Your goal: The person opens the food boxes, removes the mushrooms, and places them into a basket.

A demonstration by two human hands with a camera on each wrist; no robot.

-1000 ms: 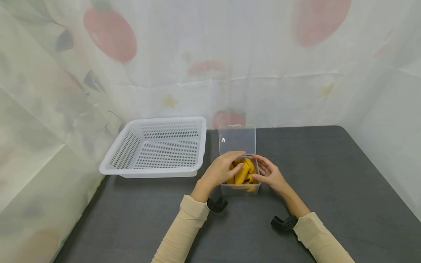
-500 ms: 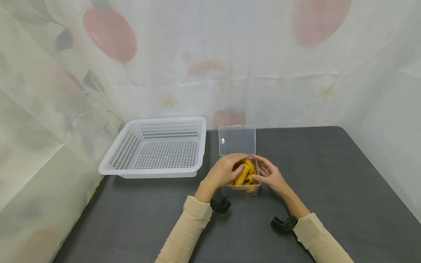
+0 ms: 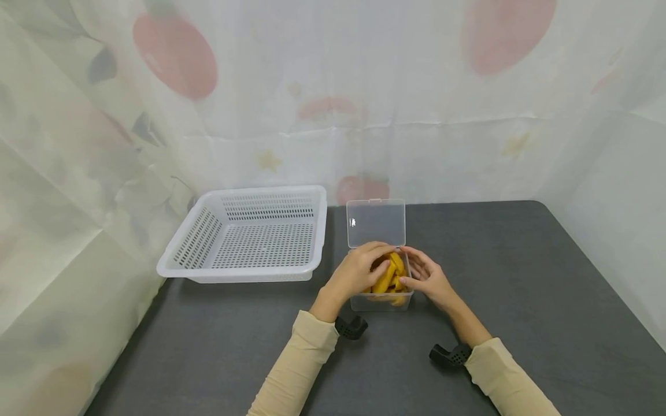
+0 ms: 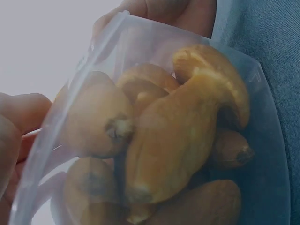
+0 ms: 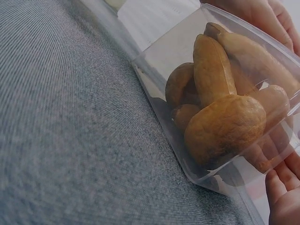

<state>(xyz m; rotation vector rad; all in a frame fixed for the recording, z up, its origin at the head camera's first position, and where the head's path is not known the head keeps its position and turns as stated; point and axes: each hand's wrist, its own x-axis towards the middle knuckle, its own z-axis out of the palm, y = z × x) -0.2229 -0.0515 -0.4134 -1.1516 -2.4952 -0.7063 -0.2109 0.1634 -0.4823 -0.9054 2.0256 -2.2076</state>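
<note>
A clear plastic box holds several yellow-brown mushrooms, with its hinged lid standing up at the back. My left hand reaches over the left rim, thumb and fingers bent down among the mushrooms. Its fingertips are hidden in the head view, and I cannot tell whether they pinch a mushroom. My right hand grips the box's right side, thumb near the front corner and fingers toward the back. Through the wall, the right wrist view shows a large rounded mushroom cap and stems; another mushroom leans across the left wrist view.
Left of the box stands a white perforated basket on the dark grey table. A curtain printed with fruit hangs right behind the table's back edge. Black wrist mounts sit under both forearms.
Over the last second my left hand has shifted slightly right and toward me, lower over the mushrooms. My right hand and the box hold nearly the same place.
</note>
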